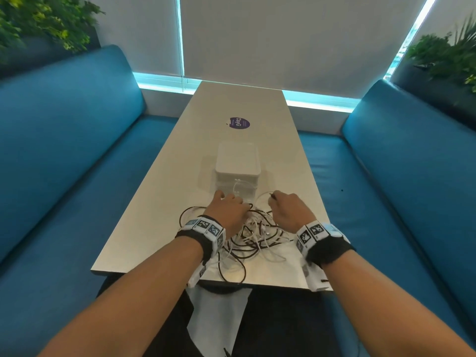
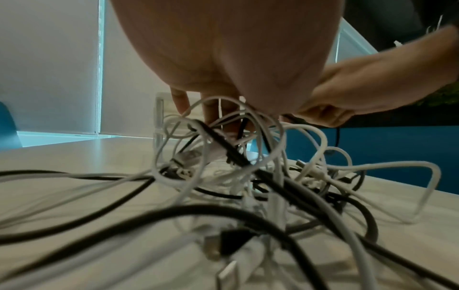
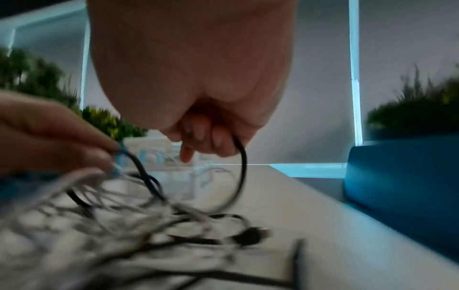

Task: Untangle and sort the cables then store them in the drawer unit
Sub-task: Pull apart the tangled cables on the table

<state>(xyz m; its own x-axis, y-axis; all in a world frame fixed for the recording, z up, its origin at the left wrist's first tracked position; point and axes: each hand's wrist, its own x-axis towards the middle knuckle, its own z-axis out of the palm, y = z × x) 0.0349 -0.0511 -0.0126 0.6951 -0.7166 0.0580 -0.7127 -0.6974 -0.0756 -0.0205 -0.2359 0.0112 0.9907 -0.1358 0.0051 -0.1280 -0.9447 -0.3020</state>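
Note:
A tangle of black and white cables lies on the table near its front edge. Just beyond it stands the white translucent drawer unit, with a thin white cable hanging over its front. My left hand is on the far left of the heap; in the right wrist view its fingertips pinch a white cable among the strands. My right hand is curled at the far right of the heap, holding a black cable that loops down into the pile. A black plug lies loose on the table.
Blue padded benches run along both sides of the table. A purple round sticker sits on the table beyond the drawer unit. Plants stand behind both benches. White paper hangs below the front edge.

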